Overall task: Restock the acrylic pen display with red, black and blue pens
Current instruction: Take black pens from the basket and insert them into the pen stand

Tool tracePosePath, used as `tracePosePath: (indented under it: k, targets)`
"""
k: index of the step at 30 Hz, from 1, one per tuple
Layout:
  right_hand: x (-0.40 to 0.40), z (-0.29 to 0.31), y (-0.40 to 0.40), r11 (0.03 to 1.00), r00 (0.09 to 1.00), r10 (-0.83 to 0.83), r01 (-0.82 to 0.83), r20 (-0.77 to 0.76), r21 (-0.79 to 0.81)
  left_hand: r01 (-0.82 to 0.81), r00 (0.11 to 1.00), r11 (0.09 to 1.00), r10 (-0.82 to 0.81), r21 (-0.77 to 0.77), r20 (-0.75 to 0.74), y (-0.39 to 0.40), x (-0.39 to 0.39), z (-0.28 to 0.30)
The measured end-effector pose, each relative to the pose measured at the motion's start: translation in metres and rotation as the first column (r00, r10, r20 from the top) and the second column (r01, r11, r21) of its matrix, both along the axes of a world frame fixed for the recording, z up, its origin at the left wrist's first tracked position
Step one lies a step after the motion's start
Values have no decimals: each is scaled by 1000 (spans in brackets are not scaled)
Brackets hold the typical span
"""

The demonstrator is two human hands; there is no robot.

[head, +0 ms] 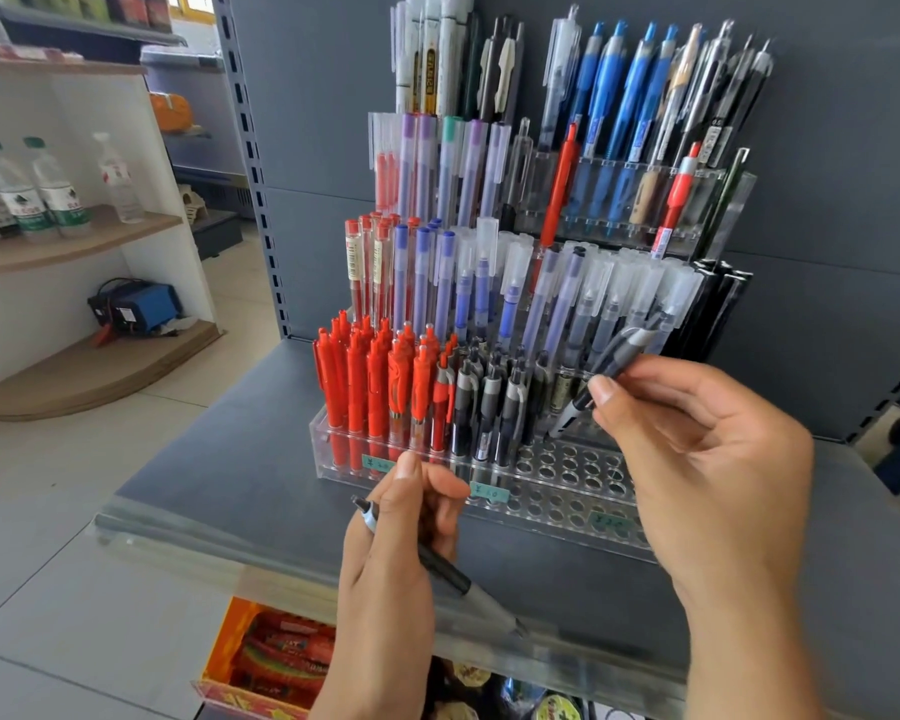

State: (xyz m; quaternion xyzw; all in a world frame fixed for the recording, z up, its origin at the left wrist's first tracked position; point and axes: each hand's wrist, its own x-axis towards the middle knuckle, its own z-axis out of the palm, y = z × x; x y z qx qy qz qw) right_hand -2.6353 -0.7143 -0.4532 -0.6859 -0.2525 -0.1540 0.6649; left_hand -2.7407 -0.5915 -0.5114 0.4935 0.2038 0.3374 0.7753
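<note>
- Standing on a grey shelf (pixel 219 475), tiered acrylic pen display (pixel 333 459), front row filled with red pens (pixel 357 387) at left, black pens (pixel 484 402) mid-row, empty holes (pixel 567 462) at right.
- Pinching a black pen (pixel 601 374) tilted above those holes, tip down: right hand (pixel 707 459), fingers clamped on the barrel.
- Gripping another black pen (pixel 440 561) before the display: left hand (pixel 396 553), fingers curled round it.
- Lining the upper tiers: blue pens (pixel 619 96).

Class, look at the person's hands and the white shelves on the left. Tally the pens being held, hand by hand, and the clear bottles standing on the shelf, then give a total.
Pens in the left hand: 1, a black pen
Pens in the right hand: 1, a black-and-grey pen
Clear bottles on the white shelf: 3
Total: 5
</note>
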Motion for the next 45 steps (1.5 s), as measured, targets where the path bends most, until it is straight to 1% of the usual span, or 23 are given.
tracePosePath:
  k: [4,8,14,19,23,25,29,31,34,36,38,40,45]
  targets:
    - [0,-3,5,1000,1000,27,-27,-3,-9,15,1000,999,-15,-41,6,0,1,1]
    - [-1,-5,9,998,999,46,-46,-1,-38,9,1000,999,-8,-44,5,-1,1,2]
    - [-2,-10,18,988,999,31,-30,7,-150,22,999,999,-21,-41,25,-2,0,5]
    - [2,-16,21,952,997,-60,72,51,-298,22,1000,999,-22,-24,13,-4,-1,7]
    - [2,-18,23,902,999,-38,28,-15,-431,24,1000,1000,-24,-15,19,-5,-3,10]
    - [1,-16,22,889,999,-18,1,-33,-458,27,1000,1000,-26,-4,15,-5,-4,11]
    - [-3,-7,15,864,1000,-19,8,-17,-503,23,1000,999,-23,40,7,-5,-5,14]
    - [-7,0,9,853,999,20,-41,-46,-520,15,1000,999,-15,53,2,-5,-6,14]
    - [-12,10,1,805,981,126,-188,-146,-563,8,1000,997,-7,81,-10,-6,-7,15]
    - [-15,14,-2,743,936,235,-346,-261,-572,8,1000,996,-7,93,-9,-8,-7,16]
    - [-19,16,-2,658,868,322,-493,-379,-570,15,1000,995,-14,95,-11,-10,-8,19]
    - [-21,14,0,605,836,353,-547,-420,-579,33,999,995,-33,91,-10,-11,-8,21]
    - [-21,16,-1,550,798,395,-603,-456,-578,1,999,986,6,170,-38,-12,-7,20]
